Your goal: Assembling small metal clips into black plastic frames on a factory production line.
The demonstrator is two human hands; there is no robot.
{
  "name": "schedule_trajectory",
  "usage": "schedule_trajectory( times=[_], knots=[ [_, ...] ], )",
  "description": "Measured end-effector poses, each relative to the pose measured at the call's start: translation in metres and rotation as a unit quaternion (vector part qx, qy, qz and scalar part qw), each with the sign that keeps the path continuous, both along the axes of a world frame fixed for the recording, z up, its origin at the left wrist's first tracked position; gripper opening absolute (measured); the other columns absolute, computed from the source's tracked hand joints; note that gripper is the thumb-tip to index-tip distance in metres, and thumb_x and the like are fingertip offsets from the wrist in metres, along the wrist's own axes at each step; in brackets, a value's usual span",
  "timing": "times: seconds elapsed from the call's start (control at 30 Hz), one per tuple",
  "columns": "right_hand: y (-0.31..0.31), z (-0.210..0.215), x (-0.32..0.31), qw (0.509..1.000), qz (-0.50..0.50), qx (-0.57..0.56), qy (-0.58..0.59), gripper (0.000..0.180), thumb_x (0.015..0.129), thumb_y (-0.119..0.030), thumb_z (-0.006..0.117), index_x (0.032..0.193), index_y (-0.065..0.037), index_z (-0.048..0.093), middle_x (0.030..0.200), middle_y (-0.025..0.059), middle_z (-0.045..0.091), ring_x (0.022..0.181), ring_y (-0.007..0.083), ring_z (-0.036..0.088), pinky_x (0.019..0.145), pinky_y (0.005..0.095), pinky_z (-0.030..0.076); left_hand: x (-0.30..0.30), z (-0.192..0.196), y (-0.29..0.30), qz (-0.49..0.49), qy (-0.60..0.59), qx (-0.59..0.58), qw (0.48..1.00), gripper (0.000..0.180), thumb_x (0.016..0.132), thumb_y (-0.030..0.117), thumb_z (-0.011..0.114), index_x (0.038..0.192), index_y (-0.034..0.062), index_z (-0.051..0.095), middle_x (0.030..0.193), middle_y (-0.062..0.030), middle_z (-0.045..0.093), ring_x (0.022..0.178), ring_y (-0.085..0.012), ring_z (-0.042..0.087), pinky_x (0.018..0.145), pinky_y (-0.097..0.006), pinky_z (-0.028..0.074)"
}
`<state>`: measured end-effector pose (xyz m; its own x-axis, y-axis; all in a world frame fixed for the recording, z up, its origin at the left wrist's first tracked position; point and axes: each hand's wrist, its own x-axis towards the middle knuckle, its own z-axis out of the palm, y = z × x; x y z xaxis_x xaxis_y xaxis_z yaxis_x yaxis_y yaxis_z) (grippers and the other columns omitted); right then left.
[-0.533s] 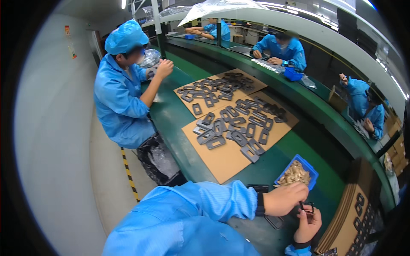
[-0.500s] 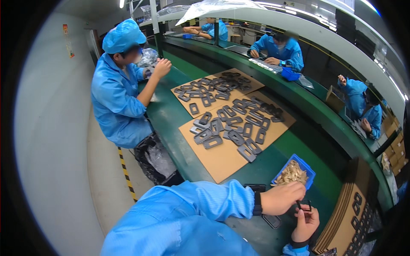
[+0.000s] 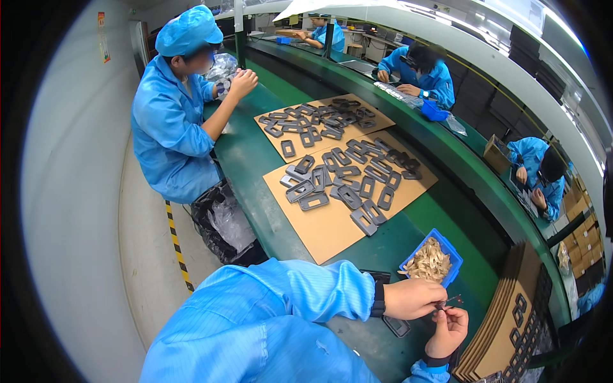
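Note:
My left hand [image 3: 412, 299] and my right hand [image 3: 448, 333] meet at the lower right, just in front of a blue bin [image 3: 455, 267]. Between their pinched fingertips is a small thin black frame [image 3: 452, 299], seen nearly edge-on and partly covered by the fingers. Tan, curled strips [image 3: 429, 260] fill the bin. Beside my left wrist a dark grey frame [image 3: 397, 327] lies on the green table. Behind that wrist sits another dark piece [image 3: 378, 276], partly hidden by my sleeve.
Many dark grey frames [image 3: 348, 198] lie on cardboard sheets [image 3: 322, 239] further along the table. Stacked cardboard [image 3: 495, 313] with rows of black frames stands at my right. A co-worker [image 3: 172, 127] sits at the left, near a bag-lined bin [image 3: 230, 223]. Others work beyond the green ledge.
The black frame has turned from showing its open face to nearly edge-on, with both hands still at it. At the far right a co-worker's raised hand has come down.

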<state>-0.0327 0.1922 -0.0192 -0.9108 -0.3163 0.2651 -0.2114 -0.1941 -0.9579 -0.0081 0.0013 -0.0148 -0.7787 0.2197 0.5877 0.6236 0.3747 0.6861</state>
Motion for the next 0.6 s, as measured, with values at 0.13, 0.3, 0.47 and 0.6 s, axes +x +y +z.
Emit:
schedule_trajectory(
  times=[0.13,0.3,0.47,0.6],
  knots=[
    [-0.004,0.0,-0.003,1.0,-0.002,-0.026,-0.007,0.027,0.09,0.005,0.064,0.111,-0.003,0.049,0.099,0.0073,0.063,0.084,0.0111,0.061,0.073,0.0225,0.052,0.001,0.001,-0.002,0.015,0.028,-0.003,0.999,0.018,0.086,0.01,0.065,0.101,0.0022,0.057,0.094,-0.0135,0.06,0.092,-0.0345,0.061,0.078,-0.042,0.05],
    [0.004,-0.007,-0.009,0.999,0.007,-0.036,-0.026,0.028,0.093,0.005,0.059,0.117,-0.002,0.048,0.098,0.0061,0.063,0.087,0.0104,0.061,0.071,0.0209,0.052,0.001,0.007,-0.001,0.014,0.049,0.017,0.999,0.024,0.081,0.013,0.072,0.099,0.004,0.058,0.095,-0.0106,0.059,0.092,-0.033,0.06,0.078,-0.041,0.05],
    [0.006,-0.008,-0.011,1.0,-0.018,0.004,-0.022,0.04,0.089,0.002,0.066,0.126,0.002,0.05,0.099,0.0139,0.066,0.08,0.0197,0.065,0.071,0.0283,0.056,0.003,0.003,-0.001,0.02,0.068,0.022,0.997,0.023,0.077,0.013,0.073,0.094,0.0043,0.059,0.093,-0.0107,0.057,0.092,-0.0334,0.058,0.076,-0.042,0.049],
    [0.01,-0.006,-0.012,1.0,0.003,-0.007,0.0,0.044,0.091,0.003,0.063,0.132,0.0,0.046,0.098,0.0133,0.064,0.084,0.0192,0.063,0.072,0.0289,0.055,-0.001,0.001,0.004,0.007,0.077,0.04,0.996,0.02,0.074,0.009,0.075,0.089,0.0033,0.062,0.093,-0.0093,0.058,0.092,-0.032,0.058,0.077,-0.041,0.049]
  ],
)
